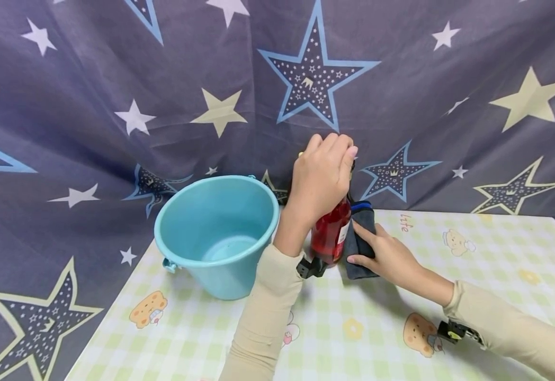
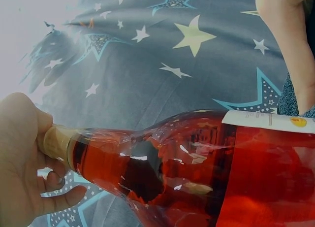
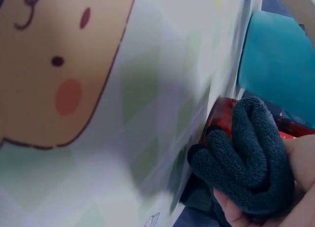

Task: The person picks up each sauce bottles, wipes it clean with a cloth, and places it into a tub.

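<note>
Bottle (image 1: 331, 230) near table's back edge, neck and top hidden under left hand (image 1: 321, 177), fingers curled round it. Right hand (image 1: 386, 256) pressing dark cloth (image 1: 359, 241) against bottle's side, fingers wrapped in it. Blue bucket (image 1: 217, 233) just beside. Checked tablecloth (image 1: 497, 275), star-printed curtain (image 1: 115, 79) behind.

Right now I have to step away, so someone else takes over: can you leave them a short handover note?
Left hand: grips the top of the red bottle, holding it upright on the table.
Right hand: presses a dark grey cloth against the bottle's side.
Blue bucket stands just left of the bottle, apart from it.
Done: bottle steadied, cloth on it.
Left: wiping the rest; how much is already wiped cannot be told.
</note>
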Motion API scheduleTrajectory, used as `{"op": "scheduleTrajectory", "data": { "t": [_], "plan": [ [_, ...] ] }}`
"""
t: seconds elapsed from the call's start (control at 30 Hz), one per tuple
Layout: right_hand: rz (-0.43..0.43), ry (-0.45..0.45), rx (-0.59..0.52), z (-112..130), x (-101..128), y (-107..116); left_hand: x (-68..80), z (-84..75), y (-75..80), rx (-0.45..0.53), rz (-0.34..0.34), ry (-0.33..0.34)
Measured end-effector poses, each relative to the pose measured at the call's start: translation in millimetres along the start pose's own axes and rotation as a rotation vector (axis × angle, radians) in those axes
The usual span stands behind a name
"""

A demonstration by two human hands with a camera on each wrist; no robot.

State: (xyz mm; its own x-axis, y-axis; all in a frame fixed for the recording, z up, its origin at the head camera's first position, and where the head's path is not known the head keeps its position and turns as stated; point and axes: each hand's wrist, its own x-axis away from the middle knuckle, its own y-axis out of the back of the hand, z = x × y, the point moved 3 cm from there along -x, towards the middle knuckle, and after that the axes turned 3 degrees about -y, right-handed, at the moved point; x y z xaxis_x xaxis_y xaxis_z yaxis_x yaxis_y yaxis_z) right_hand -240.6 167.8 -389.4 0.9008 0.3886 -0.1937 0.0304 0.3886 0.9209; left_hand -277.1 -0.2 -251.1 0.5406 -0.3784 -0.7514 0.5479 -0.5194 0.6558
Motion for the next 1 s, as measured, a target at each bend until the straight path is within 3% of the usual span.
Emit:
{"op": "scheduleTrajectory", "data": {
  "t": [0.3,0.6,0.8,1.0],
  "plan": [
    [0.003,-0.004,0.0,-0.1,0.3,3.1,-2.5,-2.1,1.2,-0.011,-0.031,-0.018],
    [0.013,-0.003,0.0,1.0,-1.2,3.8,-3.2,-0.9,2.1,-0.013,-0.017,-0.009],
    [0.017,0.001,0.001,1.0,-1.6,0.2,-1.0,0.6,2.5,0.01,0.028,0.023],
    [0.012,-0.011,-0.002,-0.5,-0.3,-2.6,0.1,0.0,-0.1,0.019,0.0,0.006]
  ]
}}
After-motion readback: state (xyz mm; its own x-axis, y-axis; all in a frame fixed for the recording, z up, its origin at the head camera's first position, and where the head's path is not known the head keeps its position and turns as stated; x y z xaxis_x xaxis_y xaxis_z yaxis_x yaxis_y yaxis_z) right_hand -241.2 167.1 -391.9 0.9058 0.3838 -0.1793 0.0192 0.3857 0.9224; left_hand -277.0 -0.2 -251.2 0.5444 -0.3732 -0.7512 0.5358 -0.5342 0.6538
